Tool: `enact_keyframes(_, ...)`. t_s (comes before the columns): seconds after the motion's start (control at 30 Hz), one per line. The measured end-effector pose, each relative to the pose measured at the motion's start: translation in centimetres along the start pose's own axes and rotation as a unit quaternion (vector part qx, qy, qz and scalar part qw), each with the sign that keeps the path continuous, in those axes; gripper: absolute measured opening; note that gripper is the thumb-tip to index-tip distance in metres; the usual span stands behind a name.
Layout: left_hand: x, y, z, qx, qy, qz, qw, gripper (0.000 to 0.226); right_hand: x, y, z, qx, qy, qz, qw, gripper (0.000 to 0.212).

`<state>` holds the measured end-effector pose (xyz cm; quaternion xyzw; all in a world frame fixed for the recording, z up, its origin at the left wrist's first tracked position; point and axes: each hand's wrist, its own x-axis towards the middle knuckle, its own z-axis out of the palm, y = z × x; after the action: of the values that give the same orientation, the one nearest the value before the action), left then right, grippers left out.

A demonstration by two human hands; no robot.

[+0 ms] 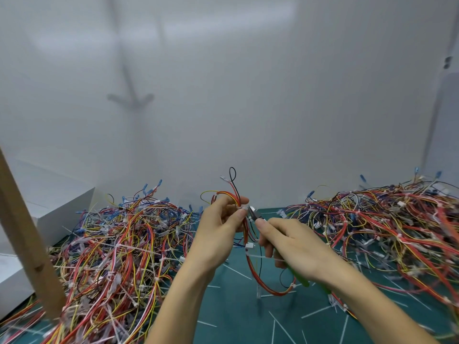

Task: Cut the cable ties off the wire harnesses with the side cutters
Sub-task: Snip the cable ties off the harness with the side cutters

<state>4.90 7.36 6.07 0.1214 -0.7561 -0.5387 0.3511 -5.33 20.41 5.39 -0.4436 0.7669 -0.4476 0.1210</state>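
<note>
L hand point(218, 232) pinches a wire harness point(246, 232) (red, yellow, black wires, looped) above the green mat point(231, 301); R hand point(295, 244) grips the green-handled side cutters point(254, 214), tip at a white cable tie point(244, 208) by the L thumb. Left pile point(119, 244) & right pile point(397, 224) flank an open mat strip; wooden post point(24, 244) at left edge.

harness pile point(119, 244) L, second pile point(397, 224) R, mat point(236, 306) btwn, cut ties point(237, 272) on it
</note>
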Motion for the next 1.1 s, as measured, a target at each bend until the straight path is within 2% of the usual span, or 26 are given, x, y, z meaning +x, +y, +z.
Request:
enact_keyframes(0.17, -0.08, -0.02, -0.12, -0.002, -0.001, -0.001, 1.0, 0.018, -0.06, 0.08, -0.16, -0.01, -0.002, -0.005, 1.0, 0.049)
enact_keyframes(0.4, -0.03, -0.07, 0.09, -0.025, 0.0, -0.007, 1.0, 0.017, -0.09, 0.25, -0.3, -0.078, 0.013, -0.027, 0.997, 0.052)
enact_keyframes(1.1, 0.05, 0.05, 0.25, -0.018, 0.01, -0.009, 1.0, 0.017, 0.39, 0.38, -0.16, -0.112, 0.048, -0.07, 0.99, 0.062)
